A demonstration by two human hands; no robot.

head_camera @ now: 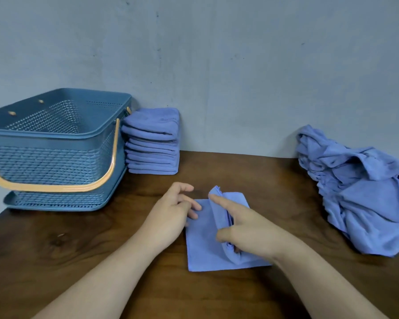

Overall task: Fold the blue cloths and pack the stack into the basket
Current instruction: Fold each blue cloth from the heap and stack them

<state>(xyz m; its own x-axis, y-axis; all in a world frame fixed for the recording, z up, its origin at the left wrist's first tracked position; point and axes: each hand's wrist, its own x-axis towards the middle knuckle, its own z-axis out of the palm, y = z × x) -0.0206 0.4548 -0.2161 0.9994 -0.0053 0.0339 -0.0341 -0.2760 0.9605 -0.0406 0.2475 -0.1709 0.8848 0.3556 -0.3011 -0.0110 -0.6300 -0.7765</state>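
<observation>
Stack (152, 143) of folded cloths stands beside the basket (55, 143), not packed yet; a pile (359, 203) lies unfolded. Right hand (247, 229) pinches the fold of one cloth (200, 245) on the table (78, 261), left hand (173, 215) rests loose fingers on it

The plastic basket (55, 157) is dusty blue with a woven lattice pattern and a pale orange handle (55, 186). The stack of folded cloths (152, 143), the half-folded cloth (205, 245) and the loose cloth heap (359, 192) are periwinkle blue. The wooden desk (78, 261) is dark brown with grain; the wall (217, 65) is grey-blue.
</observation>
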